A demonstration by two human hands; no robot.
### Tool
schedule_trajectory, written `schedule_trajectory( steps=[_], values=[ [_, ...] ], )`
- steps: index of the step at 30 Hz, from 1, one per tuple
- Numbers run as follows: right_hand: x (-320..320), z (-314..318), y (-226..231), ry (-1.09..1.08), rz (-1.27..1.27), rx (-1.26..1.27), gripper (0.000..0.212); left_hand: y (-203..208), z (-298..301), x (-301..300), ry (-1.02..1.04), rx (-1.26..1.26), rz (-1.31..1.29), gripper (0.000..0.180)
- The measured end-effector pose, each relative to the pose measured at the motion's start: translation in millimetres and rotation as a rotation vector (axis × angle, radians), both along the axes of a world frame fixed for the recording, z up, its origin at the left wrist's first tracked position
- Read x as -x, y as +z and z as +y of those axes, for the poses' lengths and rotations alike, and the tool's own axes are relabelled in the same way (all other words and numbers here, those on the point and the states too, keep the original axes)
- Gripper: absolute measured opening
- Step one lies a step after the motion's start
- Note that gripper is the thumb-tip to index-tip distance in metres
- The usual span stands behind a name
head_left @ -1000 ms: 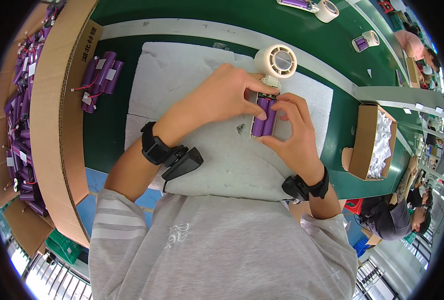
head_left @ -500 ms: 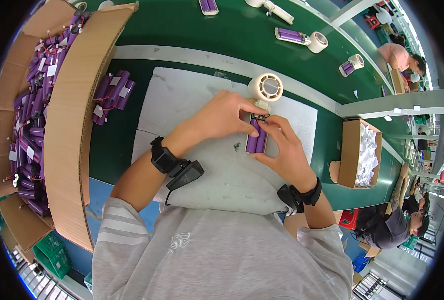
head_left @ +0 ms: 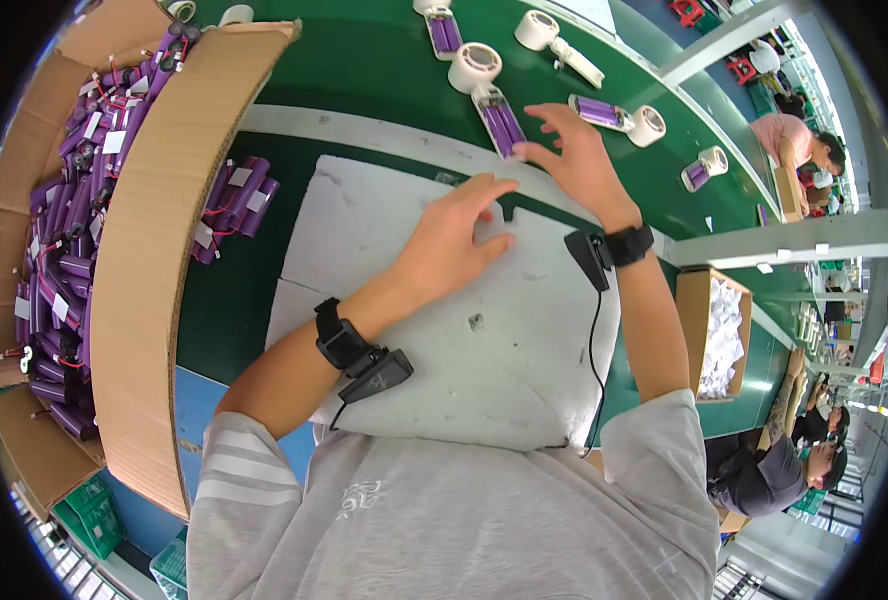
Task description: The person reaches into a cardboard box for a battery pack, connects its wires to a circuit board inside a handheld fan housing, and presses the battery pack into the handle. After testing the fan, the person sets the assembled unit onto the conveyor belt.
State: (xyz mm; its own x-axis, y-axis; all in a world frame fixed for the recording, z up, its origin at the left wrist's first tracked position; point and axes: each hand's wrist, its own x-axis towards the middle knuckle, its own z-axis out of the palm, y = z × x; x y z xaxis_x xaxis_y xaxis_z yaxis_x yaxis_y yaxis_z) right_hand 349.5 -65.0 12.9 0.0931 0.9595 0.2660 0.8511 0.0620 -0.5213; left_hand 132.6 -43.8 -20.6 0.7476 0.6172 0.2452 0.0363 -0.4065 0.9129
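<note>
My left hand (head_left: 452,238) hovers over the white foam pad (head_left: 434,340), open, its thumb and fingers apart with nothing between them. Farther forward, my right hand (head_left: 582,165) is open beside a white handheld fan (head_left: 476,68) on the green bench. The fan's open handle shows a pair of purple battery cells (head_left: 501,122) side by side. My right thumb tip is at the handle's near end; whether it touches I cannot tell. Black bands with small boxes sit on both my wrists.
More fans (head_left: 648,126) with purple cells lie along the far lane, behind a pale rail (head_left: 364,130). A large carton (head_left: 154,270) of wired purple cells stands left, loose cell packs (head_left: 239,200) beside it. Right is a box (head_left: 694,330) of white pieces. Other people sit at the far right.
The fan has moved from the pad, between both hands, to the bench beyond the rail. My right hand has reached forward and opened; my left has let go and stayed over the pad.
</note>
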Motion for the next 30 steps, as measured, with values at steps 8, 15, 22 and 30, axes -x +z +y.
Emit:
schedule_trajectory(
  steps=[8,15,22,30],
  values=[
    [-149.5,99.5,-39.7,-0.453,-0.434,-0.102,0.035,-7.0,3.9,-4.9,-0.026,0.02,-0.022,0.041],
    [-128.7,100.8,-17.6,-0.524,-0.631,0.192,0.024,-17.6,7.9,-1.1,-0.018,0.037,-0.039,0.032],
    [-51.4,-11.6,72.7,-0.492,-0.51,-0.151,0.026,-10.4,7.5,-3.2,0.007,0.116,-0.095,0.027],
    [121.3,-151.9,35.4,-0.298,-0.288,0.288,0.019,2.5,2.3,0.2,-0.296,0.161,0.095,0.031]
  ],
)
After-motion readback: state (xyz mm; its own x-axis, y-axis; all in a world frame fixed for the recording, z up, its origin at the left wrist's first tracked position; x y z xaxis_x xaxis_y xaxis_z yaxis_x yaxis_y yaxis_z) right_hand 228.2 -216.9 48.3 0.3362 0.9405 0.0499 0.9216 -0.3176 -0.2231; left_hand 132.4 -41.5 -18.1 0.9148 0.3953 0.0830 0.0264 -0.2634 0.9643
